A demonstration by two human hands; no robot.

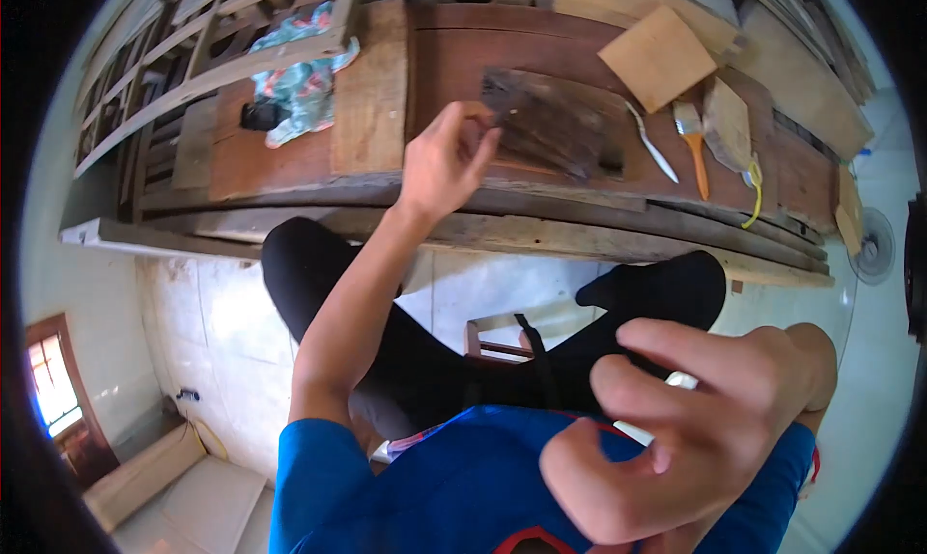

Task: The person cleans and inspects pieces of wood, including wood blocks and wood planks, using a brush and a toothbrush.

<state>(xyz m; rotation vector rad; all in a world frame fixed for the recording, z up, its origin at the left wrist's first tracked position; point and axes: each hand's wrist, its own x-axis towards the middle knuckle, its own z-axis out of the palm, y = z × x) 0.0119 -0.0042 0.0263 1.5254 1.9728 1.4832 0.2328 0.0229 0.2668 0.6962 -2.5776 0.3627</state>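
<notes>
My left hand (446,160) reaches over the workbench (449,67), thumb and forefinger closed at the left edge of a dark, crinkled sheet (555,124). That sheet lies on the bench, with glossy folds. Close to the camera, at the lower right, is my right hand (710,414). Its fingers are curled, and small white patches show between them; what it holds, if anything, cannot be made out. Right of the sheet lie a white-handled tool (654,144) and a brush with an orange handle (695,149).
A square wooden block (659,59), a rough wood piece (727,124) and a yellow loop (755,197) are at the right. A patterned cloth (304,86) lies at the left beside slatted wood (203,57). A small stool (497,337) stands between the knees.
</notes>
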